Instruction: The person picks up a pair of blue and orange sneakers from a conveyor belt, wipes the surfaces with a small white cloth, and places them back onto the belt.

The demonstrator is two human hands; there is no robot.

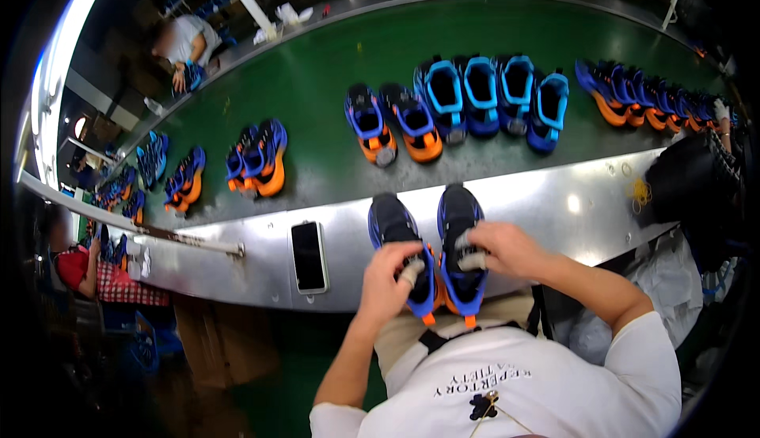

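Item: pair of blue-and-black sneakers with orange soles, standing side by side on the steel ledge (570,200) at the near edge of a green conveyor belt (332,66), heels toward the person at 6 o'clock, toes toward the belt at 12 o'clock; long axes parallel, running 6 to 12. Left shoe (400,240): the left hand (385,278) is curled over its heel opening, a taped fingertip pressed inside the collar; grip closed on the shoe. Right shoe (461,236): the right hand (507,249) comes in from 3 o'clock, fingers bent and pinching at the tongue and collar, also closed on its shoe. Each hand lies directly upon its own shoe, neither nearer than the other. Adjacent: a dark phone (308,256) flat on the ledge at 9 o'clock of the pair; further matching shoes (475,97) in rows on the belt at 12 o'clock; other workers seated at 9 and 11 o'clock.
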